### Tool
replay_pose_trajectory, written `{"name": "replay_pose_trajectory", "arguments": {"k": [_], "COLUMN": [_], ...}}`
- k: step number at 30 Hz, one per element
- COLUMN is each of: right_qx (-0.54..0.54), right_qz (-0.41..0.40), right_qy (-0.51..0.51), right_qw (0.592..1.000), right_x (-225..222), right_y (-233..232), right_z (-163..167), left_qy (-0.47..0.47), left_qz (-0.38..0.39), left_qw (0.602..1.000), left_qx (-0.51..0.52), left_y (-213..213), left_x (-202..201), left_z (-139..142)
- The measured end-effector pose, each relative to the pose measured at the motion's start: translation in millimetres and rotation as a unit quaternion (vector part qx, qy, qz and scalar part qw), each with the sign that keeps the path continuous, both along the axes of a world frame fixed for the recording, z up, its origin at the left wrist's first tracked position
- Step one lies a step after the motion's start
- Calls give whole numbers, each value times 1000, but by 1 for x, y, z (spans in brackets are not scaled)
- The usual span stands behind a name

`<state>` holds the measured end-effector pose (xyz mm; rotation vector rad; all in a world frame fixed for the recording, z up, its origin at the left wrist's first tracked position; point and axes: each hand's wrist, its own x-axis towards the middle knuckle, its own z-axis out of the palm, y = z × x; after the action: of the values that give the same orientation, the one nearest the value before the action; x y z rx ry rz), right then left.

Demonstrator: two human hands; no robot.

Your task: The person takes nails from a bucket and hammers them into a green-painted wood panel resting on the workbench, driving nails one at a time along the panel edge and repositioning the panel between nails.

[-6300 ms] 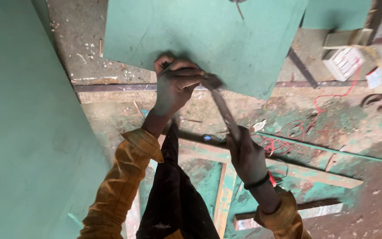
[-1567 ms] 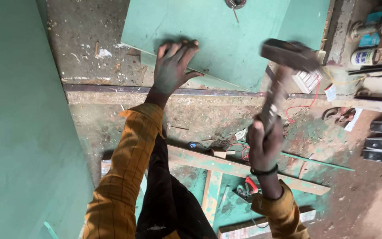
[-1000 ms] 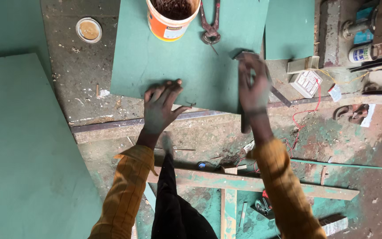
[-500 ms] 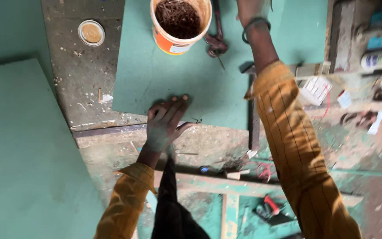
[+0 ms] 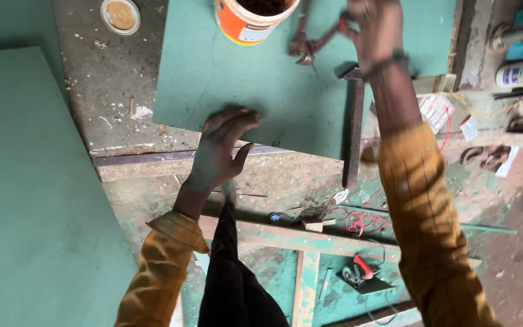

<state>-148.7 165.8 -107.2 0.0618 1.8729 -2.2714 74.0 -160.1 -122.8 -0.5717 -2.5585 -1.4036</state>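
Fingers of left hand (image 5: pixel 222 148) spread apart, flat on near edge of green flat board (image 5: pixel 261 85). Right hand (image 5: pixel 378 30) stretched far across, fingers closed on handle of rusty metal pincers (image 5: pixel 310 42) lying on board beside orange plastic bucket (image 5: pixel 252 18). Dark steel hammer (image 5: pixel 352 130) resting at board's right edge, untouched.

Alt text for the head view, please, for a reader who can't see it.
Seen from above, the right hand grips pincers beside an orange bucket on a green board. The left hand rests open on the board's near edge, a hammer alongside.
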Motion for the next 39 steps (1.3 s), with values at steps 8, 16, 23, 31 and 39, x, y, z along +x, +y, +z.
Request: {"name": "replay_pose_trajectory", "arguments": {"k": [8,16,23,31,39], "right_qx": [-89,-76,65,106,35], "right_qz": [-45,-48,-64,-69,-104], "right_qy": [226,262,246,191,153], "right_qw": [969,961,965,973,982], "right_x": [152,280,313,286,294], "right_y": [-47,-58,-71,-73,-77], "right_z": [93,131,144,102,66], "left_qy": [-147,-469,-581,-530,-419], "left_qz": [77,-228,-285,-251,-228], "left_qw": [952,802,684,727,746], "left_qx": [256,289,338,359,464], "left_y": [32,99,113,205,82], "left_x": [-23,-19,27,5,-26], "left_z": [57,68,36,126,55]}}
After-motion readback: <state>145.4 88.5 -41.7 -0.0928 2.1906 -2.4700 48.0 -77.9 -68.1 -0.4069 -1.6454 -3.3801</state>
